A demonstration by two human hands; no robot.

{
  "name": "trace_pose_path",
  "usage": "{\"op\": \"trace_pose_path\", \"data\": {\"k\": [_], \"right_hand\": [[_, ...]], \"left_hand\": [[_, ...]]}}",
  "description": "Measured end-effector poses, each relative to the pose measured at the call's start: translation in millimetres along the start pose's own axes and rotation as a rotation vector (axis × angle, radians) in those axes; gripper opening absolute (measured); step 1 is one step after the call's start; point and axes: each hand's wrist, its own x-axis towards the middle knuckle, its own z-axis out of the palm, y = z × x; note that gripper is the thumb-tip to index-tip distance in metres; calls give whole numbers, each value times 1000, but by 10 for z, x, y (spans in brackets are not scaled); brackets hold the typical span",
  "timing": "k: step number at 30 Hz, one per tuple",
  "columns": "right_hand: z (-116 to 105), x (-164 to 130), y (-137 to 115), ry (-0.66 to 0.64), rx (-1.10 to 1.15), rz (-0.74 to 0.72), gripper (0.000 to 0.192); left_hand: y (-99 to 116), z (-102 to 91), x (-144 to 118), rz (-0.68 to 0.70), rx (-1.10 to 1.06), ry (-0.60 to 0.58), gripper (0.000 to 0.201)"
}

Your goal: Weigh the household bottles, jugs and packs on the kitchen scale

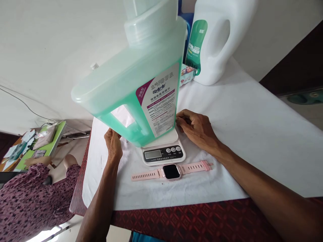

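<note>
A large translucent jug of green liquid [131, 84] with a handle and a white-and-purple label stands on a small white kitchen scale [164, 151]. My left hand [113, 144] rests against the jug's lower left corner near the handle. At the jug's lower right edge, my right hand [196, 129] has its fingertips on the bottle beside the scale platform. Neither hand wraps around the jug. The scale's display looks blank.
A pink smartwatch [171, 171] lies flat in front of the scale on a white cloth [239, 141] over a red patterned table. A white detergent bottle [217, 40] stands behind, a small box [186, 74] beside it. Another person in patterned clothing [30, 198] sits at left.
</note>
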Motion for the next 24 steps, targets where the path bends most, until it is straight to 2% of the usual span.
{"op": "trace_pose_path", "data": {"k": [11,18,24], "right_hand": [[10,5,11,13,-19,-10,13],[7,-8,11,6,-17,-20,14],[-9,-8,6,0,-28,-30,14]], "left_hand": [[-21,2,-16,-16,61,-35,52],[-60,-18,-41,-1,107,-97,39],[-52,-1,-45,-13,128,-75,41]]}}
